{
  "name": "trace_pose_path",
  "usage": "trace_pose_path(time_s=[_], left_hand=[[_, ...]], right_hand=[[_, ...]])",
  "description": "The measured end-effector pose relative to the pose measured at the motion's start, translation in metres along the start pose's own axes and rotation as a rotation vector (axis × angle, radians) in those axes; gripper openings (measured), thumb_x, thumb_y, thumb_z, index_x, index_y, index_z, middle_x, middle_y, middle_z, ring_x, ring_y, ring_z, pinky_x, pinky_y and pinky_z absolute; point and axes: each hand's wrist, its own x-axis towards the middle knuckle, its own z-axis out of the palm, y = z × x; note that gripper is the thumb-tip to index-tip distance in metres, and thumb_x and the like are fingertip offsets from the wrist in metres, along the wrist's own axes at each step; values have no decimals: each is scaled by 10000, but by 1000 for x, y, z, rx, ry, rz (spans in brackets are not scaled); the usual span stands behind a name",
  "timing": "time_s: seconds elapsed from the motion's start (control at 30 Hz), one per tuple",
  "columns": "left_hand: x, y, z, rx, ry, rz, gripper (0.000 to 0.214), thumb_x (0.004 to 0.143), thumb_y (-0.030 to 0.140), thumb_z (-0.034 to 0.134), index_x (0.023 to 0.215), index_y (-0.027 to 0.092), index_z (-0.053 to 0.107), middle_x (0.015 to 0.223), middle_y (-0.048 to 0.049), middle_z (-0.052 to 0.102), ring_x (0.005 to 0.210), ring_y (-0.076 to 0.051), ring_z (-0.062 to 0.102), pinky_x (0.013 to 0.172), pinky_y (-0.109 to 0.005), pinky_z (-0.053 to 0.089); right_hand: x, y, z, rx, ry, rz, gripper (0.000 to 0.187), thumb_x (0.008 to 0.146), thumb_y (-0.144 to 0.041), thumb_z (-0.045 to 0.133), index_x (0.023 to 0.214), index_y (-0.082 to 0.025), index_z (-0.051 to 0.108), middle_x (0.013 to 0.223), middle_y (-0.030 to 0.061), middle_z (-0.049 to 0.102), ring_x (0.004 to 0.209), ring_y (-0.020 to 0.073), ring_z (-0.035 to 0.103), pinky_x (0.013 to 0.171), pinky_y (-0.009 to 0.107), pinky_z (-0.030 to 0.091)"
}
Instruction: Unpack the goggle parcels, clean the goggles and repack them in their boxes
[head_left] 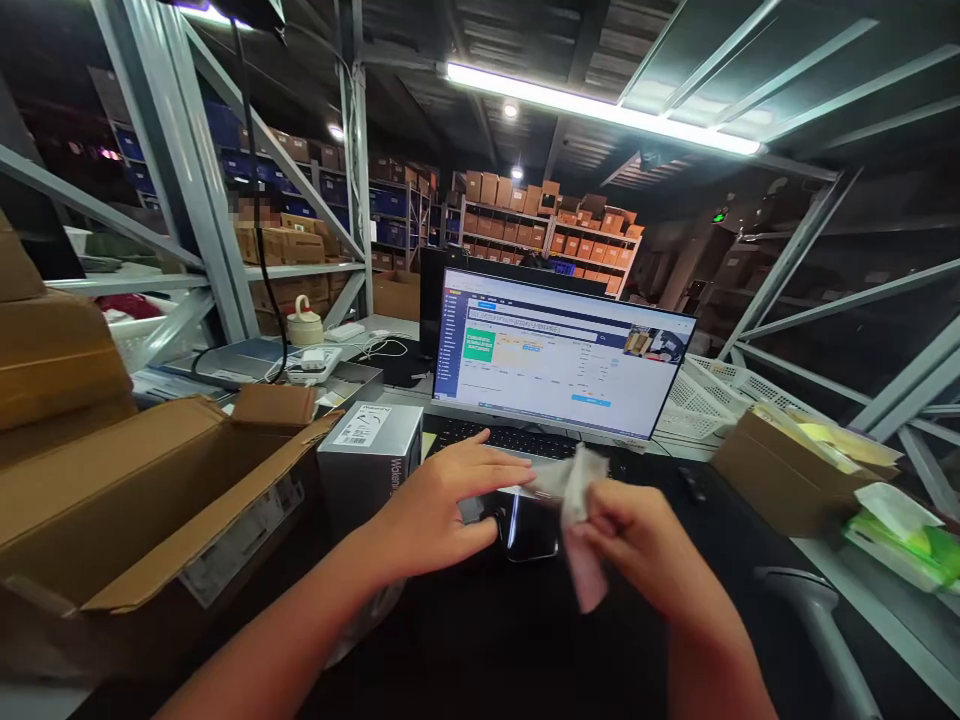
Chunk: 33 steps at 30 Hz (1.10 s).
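My right hand [630,535] is closed on a whitish, crumpled sheet [581,500], blurred by motion, with one end hanging below the fingers. Whether it is plastic film or paper I cannot tell. My left hand [461,495] has its fingers stretched out toward the sheet and its thumb apart. Between the hands, a glossy black device that looks like a phone [531,535] lies on the dark desk surface, a light streak reflected in it. Left of it stands a grey box [371,450] with a white label on top. The keyboard [517,438] is partly hidden behind the hands.
A lit monitor [555,350] stands behind the keyboard. An open cardboard box [150,480] fills the left side. At right are a carton with papers [787,470], a green tissue pack [907,540] and a handheld scanner [817,620]. White baskets [701,400] stand behind.
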Motion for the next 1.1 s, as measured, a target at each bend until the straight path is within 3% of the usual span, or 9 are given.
trace_pose_path(time_s=[0.1,0.2,0.47,0.53,0.67,0.73,0.83,1.0,1.1], left_hand=[[1,-2,1,88,146,2,508,697,68,615,1164,257,686,1120,-21,750,1024,-201,703,1190,-543,353],[0,-1,2,190,226,53,412,721,113,682,1115,231,696,1022,-20,756,912,-181,710,1175,-525,382],[1,13,15,433,155,341,197,868,60,521,872,167,686,912,-46,750,887,-167,696,1183,-508,382],[2,12,9,355,174,314,168,861,81,565,937,157,694,943,-46,753,901,-169,696,1189,-547,357],[1,5,-5,149,188,178,291,789,105,660,1064,185,712,969,-23,745,882,-147,696,1200,-584,307],[1,3,-4,108,194,150,303,777,94,674,1062,188,718,965,-15,741,887,-140,693,1205,-579,299],[0,6,8,134,191,167,268,787,109,695,1050,162,710,959,-27,744,882,-147,692,1202,-566,320],[1,14,21,269,202,323,205,866,75,613,1053,131,678,946,-41,765,904,-163,699,1213,-547,319],[1,10,10,223,204,287,270,852,74,621,1098,168,684,1005,-32,766,958,-168,696,1222,-558,293]], right_hand=[[0,-3,7,165,-272,56,395,833,-147,599,596,-228,293,573,-46,465,535,119,465,508,222,326],[0,-5,9,259,-327,94,404,872,-198,582,620,-239,269,568,-47,456,513,120,474,502,226,332],[4,-27,64,-172,147,-37,386,861,-167,562,614,-207,268,529,-72,305,487,81,254,481,243,176],[4,-23,60,-47,36,-15,418,871,-192,586,611,-208,259,534,-73,320,499,79,264,480,229,195],[3,-6,23,266,-417,-50,520,864,-285,697,572,-204,274,518,-77,353,499,73,290,484,217,233],[3,-1,10,293,-474,-101,542,835,-273,729,551,-200,273,503,-79,342,491,73,293,486,221,235],[1,-7,16,237,-409,-47,508,789,-177,722,545,-199,277,497,-85,332,484,68,287,474,212,232],[-2,-27,52,-15,-42,36,405,737,-44,605,546,-197,283,494,-87,300,486,69,233,449,211,188],[0,-23,49,25,-114,-16,410,768,-54,598,566,-201,272,509,-82,333,494,72,261,464,214,203]])
